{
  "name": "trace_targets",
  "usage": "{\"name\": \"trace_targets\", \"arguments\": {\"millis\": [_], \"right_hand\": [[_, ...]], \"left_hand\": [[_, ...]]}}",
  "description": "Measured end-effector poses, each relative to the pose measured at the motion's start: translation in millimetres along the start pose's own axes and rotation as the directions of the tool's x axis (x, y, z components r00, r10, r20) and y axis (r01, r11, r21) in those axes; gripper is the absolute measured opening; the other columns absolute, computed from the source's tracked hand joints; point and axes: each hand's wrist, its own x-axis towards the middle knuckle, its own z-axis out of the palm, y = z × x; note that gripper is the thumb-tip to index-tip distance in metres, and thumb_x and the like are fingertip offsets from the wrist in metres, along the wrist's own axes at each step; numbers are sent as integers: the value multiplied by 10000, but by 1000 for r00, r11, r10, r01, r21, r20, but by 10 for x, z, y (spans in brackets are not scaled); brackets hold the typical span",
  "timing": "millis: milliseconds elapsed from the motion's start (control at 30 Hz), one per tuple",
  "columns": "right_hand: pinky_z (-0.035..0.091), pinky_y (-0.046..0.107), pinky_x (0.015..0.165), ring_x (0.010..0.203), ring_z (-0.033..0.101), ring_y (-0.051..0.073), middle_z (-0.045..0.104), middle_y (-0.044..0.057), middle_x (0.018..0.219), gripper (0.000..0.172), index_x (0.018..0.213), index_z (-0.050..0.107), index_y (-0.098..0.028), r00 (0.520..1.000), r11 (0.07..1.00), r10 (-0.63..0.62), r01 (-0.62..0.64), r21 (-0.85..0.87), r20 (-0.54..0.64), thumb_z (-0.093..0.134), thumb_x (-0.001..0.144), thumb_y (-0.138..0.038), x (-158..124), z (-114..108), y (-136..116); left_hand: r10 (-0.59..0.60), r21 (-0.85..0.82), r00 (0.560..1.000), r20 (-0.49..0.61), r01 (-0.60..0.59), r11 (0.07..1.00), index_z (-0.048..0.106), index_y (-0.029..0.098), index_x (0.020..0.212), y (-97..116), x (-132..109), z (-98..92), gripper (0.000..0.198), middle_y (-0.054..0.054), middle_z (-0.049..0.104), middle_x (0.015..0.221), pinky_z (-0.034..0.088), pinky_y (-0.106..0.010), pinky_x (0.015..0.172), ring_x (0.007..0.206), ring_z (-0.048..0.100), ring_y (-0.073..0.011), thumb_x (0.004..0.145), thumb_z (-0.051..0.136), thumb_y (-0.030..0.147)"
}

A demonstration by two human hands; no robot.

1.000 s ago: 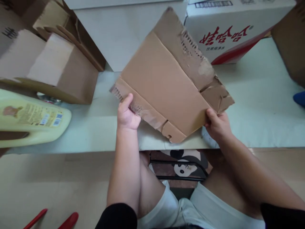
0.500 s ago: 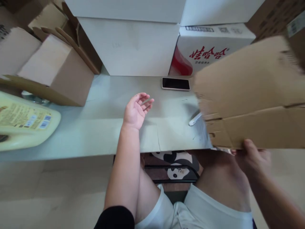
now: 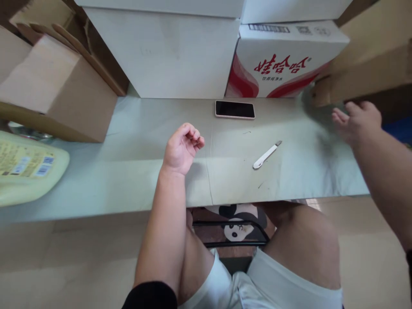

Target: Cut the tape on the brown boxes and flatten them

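Note:
My left hand (image 3: 182, 146) rests over the pale flattened cardboard sheet (image 3: 128, 150), fingers loosely curled with nothing in them. My right hand (image 3: 357, 119) hovers at the right with its fingers spread, just below a torn brown cardboard piece (image 3: 363, 68) that lies blurred at the far right; hand and piece are apart. A white utility knife (image 3: 266, 155) lies on the sheet between my hands. Farther back, a phone (image 3: 234, 109) lies face up in front of the boxes.
White boxes (image 3: 167, 51) and a red-printed carton (image 3: 283, 60) stand at the back. An open brown box (image 3: 54, 86) sits at the left, with a yellow bottle (image 3: 25, 169) lying beside it. My knees and a panda-print stool (image 3: 238, 219) are below the sheet's front edge.
Both hands held the brown cardboard piece; the left let go, the right swung it off to the right and released it. The phone and the knife came into view.

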Motion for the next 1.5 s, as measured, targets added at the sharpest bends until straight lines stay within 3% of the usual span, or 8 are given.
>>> {"name": "trace_targets", "arguments": {"millis": [167,500,733,933,1133,1333,1400,1500], "right_hand": [[551,383,757,910,741,196,679,220,1191,216,1063,594,-221,963,981,192,-195,-2,190,611,863,-142,-8,560,-74],[425,614,1126,1246,640,380,724,146,1270,391,1075,699,-228,834,936,-167,303,-182,526,718,685,-225,-965,880,-462],[500,593,1097,1204,673,366,734,125,1254,380,1132,706,-244,474,718,-495,695,35,728,655,756,-259,-1576,1860,-1406],[563,428,1042,1103,717,265,669,75,1334,432,1229,673,-245,206,593,-619,755,279,758,626,812,-144,-2477,2843,-2590],[466,229,1134,1374,563,138,484,-61,1587,381,1256,623,-224,-114,408,-716,733,545,689,462,920,-141,-3371,3247,-3568],[446,263,1159,1353,583,136,669,-71,1391,374,1273,606,-213,-88,431,-679,756,492,729,428,949,-158,-3488,3279,-3630],[479,283,1141,1331,601,154,617,-38,1484,401,1277,622,-208,-37,445,-720,742,502,693,426,932,-150,-3386,3204,-3463],[531,339,1105,1325,618,213,584,14,1527,400,1211,684,-188,85,478,-786,712,514,613,455,887,-137,-3182,2906,-3103]], "left_hand": [[-11,17,999,-48,11,1000,531,200,617,58,5,2,325,3,500,625,480,-268,611,561,551,-125,930,550,287],[40,-61,989,-145,-49,997,509,199,602,206,-178,-75,378,-4,553,637,467,-234,600,557,542,-108,923,609,373],[148,-196,934,-326,-220,956,467,202,629,419,-340,-405,357,22,453,587,413,-216,537,493,444,-85,926,553,378],[136,-262,879,-456,-278,924,395,208,661,562,-384,-654,352,42,358,580,371,-211,509,463,376,-76,944,491,394],[191,-247,823,-535,-368,896,341,208,656,632,-385,-758,315,33,317,590,303,-243,503,465,305,-80,942,430,308],[218,-185,748,-627,-415,891,346,212,683,639,-416,-853,252,32,312,628,307,-251,546,506,315,-91,906,428,296],[282,-79,622,-730,-487,870,338,217,705,636,-452,-860,226,30,321,665,320,-248,570,546,354,-97,894,433,294],[440,185,312,-842,-598,780,343,219,726,638,-538,-833,182,19,359,736,361,-240,647,665,445,-110,882,423,266]]}}
